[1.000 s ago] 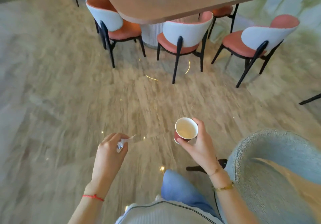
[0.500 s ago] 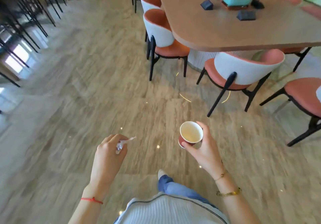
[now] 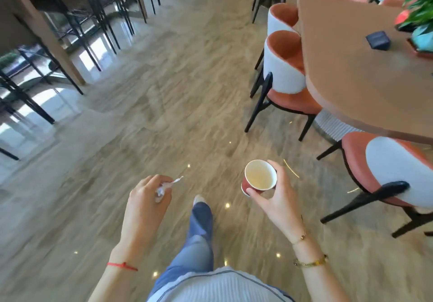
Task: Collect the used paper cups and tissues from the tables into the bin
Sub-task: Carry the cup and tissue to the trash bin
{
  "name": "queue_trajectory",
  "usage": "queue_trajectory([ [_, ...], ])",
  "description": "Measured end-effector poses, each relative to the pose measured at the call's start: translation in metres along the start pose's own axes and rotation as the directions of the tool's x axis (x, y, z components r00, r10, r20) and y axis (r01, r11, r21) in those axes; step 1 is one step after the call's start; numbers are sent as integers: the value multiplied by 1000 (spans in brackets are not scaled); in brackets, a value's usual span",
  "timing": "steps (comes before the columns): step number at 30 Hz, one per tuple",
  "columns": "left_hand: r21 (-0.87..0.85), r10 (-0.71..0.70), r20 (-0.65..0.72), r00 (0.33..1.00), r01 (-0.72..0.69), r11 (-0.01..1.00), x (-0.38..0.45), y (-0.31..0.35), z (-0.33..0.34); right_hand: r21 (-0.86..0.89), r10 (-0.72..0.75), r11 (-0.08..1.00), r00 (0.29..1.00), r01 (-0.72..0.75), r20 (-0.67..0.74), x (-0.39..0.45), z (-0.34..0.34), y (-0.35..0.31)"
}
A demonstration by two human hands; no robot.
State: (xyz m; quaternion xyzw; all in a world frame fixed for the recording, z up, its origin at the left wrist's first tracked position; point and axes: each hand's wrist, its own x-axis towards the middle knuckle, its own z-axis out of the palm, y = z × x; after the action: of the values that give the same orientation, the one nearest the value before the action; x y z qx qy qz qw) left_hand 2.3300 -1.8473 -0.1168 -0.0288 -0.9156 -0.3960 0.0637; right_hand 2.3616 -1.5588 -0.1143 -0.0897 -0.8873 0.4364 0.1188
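Nearest to me, the left hand point(image 3: 146, 204) is curled closed around a crumpled tissue point(image 3: 164, 188); one twisted end of the tissue sticks out past the fingers, up and to the right. A red string point(image 3: 122, 266) circles the left wrist. The right hand point(image 3: 275, 198) grips a paper cup point(image 3: 259, 177) between thumb and fingers, upright, mouth toward me; the cup is red outside and pale inside. I cannot tell whether it holds any liquid. Two gold bracelets point(image 3: 310, 262) sit on the right wrist. Between the two hands, lower down, a leg in blue jeans point(image 3: 199, 233) extends forward over the wood-pattern floor point(image 3: 164, 104). Beyond the right hand and to its right stand chairs point(image 3: 284, 67) with orange seats and white backs, tucked along a brown table point(image 3: 356, 72). On the table, farther right, lie a dark box point(image 3: 377, 40) and a potted plant point(image 3: 421, 8). Far beyond the left hand, dark metal legs point(image 3: 98, 15) stand on glossy floor.
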Motion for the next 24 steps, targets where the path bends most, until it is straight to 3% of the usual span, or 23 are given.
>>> queue_trajectory([
  [10, -2, 15, -78, 997, -15, 1000, 261, -19, 11, 70, -80, 995, 996, 77, 36, 272, 80, -31],
  [19, -1, 26, -16, 1000, -26, 1000, 472, -35, 31, 52, 3, 999, 999, -1, -39, 451, 129, -40],
  [24, 23, 29, -11, 1000, -29, 999, 581, -48, 59, 100, 16, 995, 1000, -16, 1, 556, 158, -27],
])
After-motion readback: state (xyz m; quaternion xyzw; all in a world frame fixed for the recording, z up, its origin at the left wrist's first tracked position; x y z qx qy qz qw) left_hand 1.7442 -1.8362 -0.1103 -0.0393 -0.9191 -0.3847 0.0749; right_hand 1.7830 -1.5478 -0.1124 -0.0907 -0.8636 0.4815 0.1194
